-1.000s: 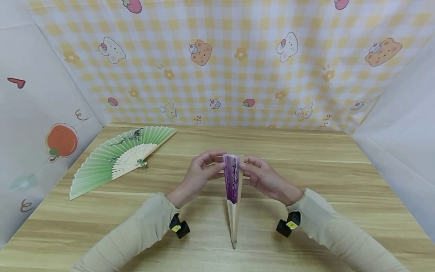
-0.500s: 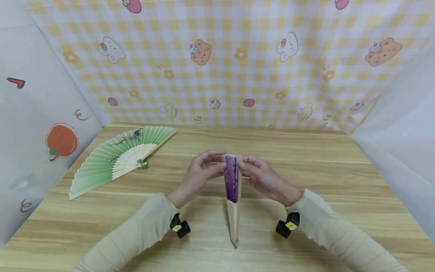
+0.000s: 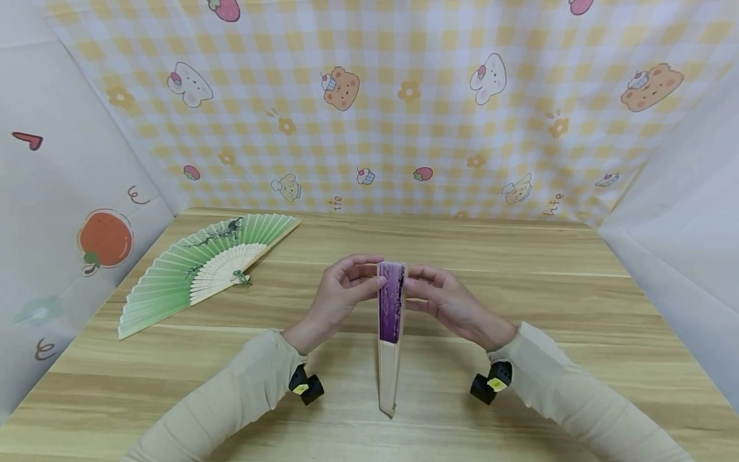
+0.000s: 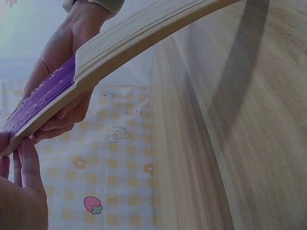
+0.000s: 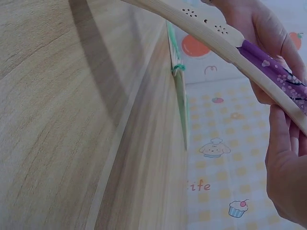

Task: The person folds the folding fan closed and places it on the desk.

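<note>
A purple folding fan with pale wooden ribs is folded into a narrow stack in the middle of the head view, its pivot end toward the person. My left hand pinches its far end from the left, thumb on the near face. From the right, my right hand holds the same end between thumb and fingers. In the left wrist view the stacked ribs show edge-on. A dark branch and pink blossoms mark the purple cloth in the right wrist view, beside the pierced outer rib.
An open green folding fan with a green tassel lies at the left on the wooden table. Behind the table hangs a yellow checked cloth. A white sheet borders the left side.
The purple fan's folds have closed together into a flatter, more even stack. Its pivot end has shifted slightly left, and the right hand's fingers have moved in a little to the left.
</note>
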A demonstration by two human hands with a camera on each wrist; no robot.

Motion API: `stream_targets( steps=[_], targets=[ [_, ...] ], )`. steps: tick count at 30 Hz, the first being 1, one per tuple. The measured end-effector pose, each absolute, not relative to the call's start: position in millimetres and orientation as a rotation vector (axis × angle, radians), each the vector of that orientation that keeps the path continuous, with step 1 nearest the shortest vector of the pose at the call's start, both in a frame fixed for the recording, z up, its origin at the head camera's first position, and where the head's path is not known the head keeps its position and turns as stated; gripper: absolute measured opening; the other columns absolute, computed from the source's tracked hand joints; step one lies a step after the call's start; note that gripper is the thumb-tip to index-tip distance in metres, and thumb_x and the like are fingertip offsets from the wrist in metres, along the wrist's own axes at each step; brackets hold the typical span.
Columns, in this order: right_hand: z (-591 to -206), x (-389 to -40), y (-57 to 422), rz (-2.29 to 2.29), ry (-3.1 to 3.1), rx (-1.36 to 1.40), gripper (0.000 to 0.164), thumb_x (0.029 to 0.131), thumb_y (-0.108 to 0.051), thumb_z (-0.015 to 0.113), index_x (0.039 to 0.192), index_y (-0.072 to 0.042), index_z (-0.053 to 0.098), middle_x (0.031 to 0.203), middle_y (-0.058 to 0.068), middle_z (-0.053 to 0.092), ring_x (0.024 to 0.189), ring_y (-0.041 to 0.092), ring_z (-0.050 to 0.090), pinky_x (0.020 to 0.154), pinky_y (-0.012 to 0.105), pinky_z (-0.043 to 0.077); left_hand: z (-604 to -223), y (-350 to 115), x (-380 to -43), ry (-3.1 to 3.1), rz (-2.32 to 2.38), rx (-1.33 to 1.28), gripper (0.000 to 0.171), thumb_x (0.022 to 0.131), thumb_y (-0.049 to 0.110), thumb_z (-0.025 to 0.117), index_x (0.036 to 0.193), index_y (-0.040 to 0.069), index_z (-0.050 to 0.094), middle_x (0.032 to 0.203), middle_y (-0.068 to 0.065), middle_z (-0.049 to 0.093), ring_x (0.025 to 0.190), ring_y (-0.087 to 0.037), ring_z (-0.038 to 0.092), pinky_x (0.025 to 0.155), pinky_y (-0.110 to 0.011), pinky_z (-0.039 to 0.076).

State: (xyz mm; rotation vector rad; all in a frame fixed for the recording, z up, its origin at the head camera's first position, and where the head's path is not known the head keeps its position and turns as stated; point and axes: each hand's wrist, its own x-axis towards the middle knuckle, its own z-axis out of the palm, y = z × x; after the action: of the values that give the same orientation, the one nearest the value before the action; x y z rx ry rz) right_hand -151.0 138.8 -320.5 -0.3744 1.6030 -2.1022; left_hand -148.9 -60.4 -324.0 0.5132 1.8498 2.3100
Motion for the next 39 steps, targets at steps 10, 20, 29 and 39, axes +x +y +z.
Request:
stream_targets(
  steps=[10, 20, 29, 39],
  targets=[
    [-317.2, -149.6, 136.3, -2.119, 1.654, -0.323, 0.02, 0.087, -0.001, 0.052, 0.106, -0.004, 0.051, 0.09, 0.003, 0.06, 0.082, 0.014, 0.058, 0.079, 0.031, 0.05, -320.8, -59.2, -147.5, 1.854, 2.304, 0.486, 0.034, 0.081, -0.003, 0.058, 0.114, -0.006, 0.05, 0.096, -0.01, 0.057, 0.082, -0.017, 0.059, 0.078, -0.038, 0.051],
    [-315.6, -148.4, 133.1, -2.128, 1.729, -0.294, 0.017, 0.085, 0.001, 0.052, 0.102, -0.004, 0.051, 0.088, 0.002, 0.06, 0.08, 0.013, 0.058, 0.077, 0.032, 0.051, -319.0, -58.4, -147.3, 1.872, 2.288, 0.47, 0.034, 0.081, -0.001, 0.06, 0.114, -0.005, 0.05, 0.097, -0.011, 0.056, 0.082, -0.018, 0.059, 0.079, -0.039, 0.051],
    [-312.8, -148.5, 132.8, -2.131, 1.8, -0.325, 0.015, 0.085, 0.001, 0.053, 0.1, -0.003, 0.052, 0.087, 0.003, 0.058, 0.079, 0.013, 0.058, 0.077, 0.034, 0.052, -316.0, -55.6, -149.9, 1.903, 2.281, 0.483, 0.035, 0.08, -0.001, 0.061, 0.113, -0.006, 0.051, 0.097, -0.014, 0.056, 0.08, -0.018, 0.059, 0.078, -0.039, 0.051],
    [-309.8, -148.3, 133.9, -2.153, 1.801, -0.38, 0.027, 0.086, 0.001, 0.051, 0.112, 0.006, 0.049, 0.092, 0.004, 0.059, 0.083, 0.014, 0.059, 0.079, 0.036, 0.051, -312.2, -51.6, -152.5, 1.924, 2.263, 0.499, 0.034, 0.081, -0.001, 0.061, 0.113, -0.007, 0.051, 0.097, -0.014, 0.056, 0.08, -0.018, 0.06, 0.076, -0.039, 0.052]
  ],
)
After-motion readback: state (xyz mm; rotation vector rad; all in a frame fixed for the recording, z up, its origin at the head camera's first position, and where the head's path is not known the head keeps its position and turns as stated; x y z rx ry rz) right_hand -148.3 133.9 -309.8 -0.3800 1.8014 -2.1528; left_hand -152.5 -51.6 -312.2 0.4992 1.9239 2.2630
